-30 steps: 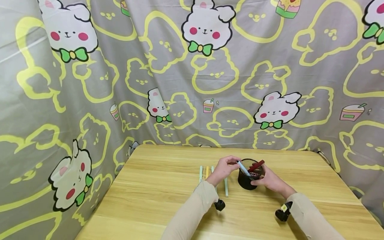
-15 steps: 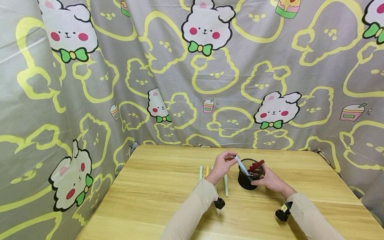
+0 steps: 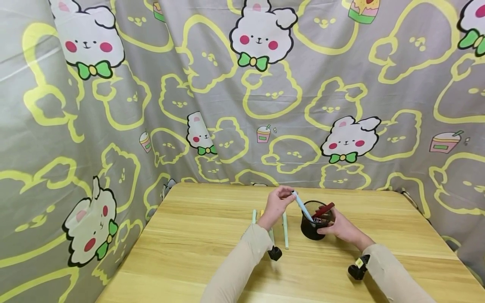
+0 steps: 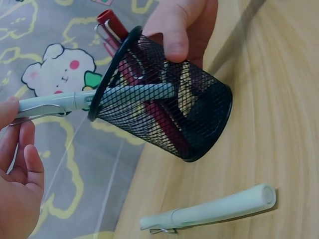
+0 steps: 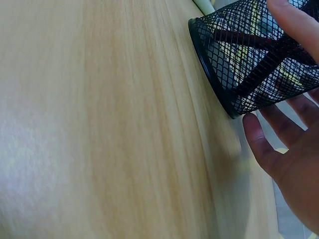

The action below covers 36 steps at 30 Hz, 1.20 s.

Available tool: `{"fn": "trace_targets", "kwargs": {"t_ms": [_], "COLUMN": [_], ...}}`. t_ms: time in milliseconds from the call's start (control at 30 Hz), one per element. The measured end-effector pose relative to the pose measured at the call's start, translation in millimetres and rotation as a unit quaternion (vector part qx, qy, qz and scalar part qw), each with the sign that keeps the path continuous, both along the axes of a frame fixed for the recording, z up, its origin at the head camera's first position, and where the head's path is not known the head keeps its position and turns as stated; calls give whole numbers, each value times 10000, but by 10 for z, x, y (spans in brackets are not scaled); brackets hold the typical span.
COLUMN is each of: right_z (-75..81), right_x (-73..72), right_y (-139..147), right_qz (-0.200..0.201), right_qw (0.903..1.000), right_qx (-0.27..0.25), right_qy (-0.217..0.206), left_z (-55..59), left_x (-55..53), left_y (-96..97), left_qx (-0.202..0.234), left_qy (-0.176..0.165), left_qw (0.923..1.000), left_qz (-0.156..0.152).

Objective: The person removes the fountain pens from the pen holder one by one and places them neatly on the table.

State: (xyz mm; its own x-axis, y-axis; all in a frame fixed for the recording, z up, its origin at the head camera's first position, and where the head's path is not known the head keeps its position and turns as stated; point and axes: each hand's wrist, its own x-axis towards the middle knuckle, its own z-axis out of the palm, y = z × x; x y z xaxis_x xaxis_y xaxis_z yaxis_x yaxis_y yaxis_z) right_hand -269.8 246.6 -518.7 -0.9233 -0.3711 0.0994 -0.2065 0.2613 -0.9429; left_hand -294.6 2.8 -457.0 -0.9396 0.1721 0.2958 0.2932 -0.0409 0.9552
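Note:
My left hand (image 3: 276, 205) pinches a light blue pen (image 3: 301, 205) near its clip end. The pen's other end is inside a black mesh pen holder (image 3: 312, 231), showing through the mesh in the left wrist view. A dark red pen (image 3: 325, 209) leans in the holder, its clip end above the rim. From the right side, my right hand (image 3: 342, 230) grips the holder with thumb and fingers around its wall. In the right wrist view, dark pens show through the mesh (image 5: 234, 55). Beside the holder, a mint-green pen (image 4: 214, 209) lies on the table.
More pens, mint green (image 3: 254, 216) and yellow (image 3: 262, 213), lie left of the holder, partly hidden by my left hand and forearm. The wooden table (image 3: 189, 235) reaches a patterned curtain (image 3: 223, 97) behind and at the left.
My left hand has moved up and to the left, drawing the light blue pen farther out of the holder. My right hand and the holder stay in place.

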Motion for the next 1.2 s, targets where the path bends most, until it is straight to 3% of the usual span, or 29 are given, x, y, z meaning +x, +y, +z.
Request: {"fn": "trace_targets", "kwargs": {"t_ms": [433, 767, 1200], "right_z": [-17, -34, -26], "right_x": [-7, -15, -9], "right_y": [6, 19, 12], "right_qz": [17, 61, 15], "right_qw": [10000, 9999, 10000], "right_qx": [-41, -7, -52], "right_qy": [15, 105, -8], "left_z": [79, 155, 226], "left_x": [-62, -130, -160], "left_y": [-132, -315, -531], "left_qx": [563, 823, 959], "left_qy": [56, -165, -188], "left_qw": [9984, 9946, 9925], "left_qz": [69, 613, 739]}}
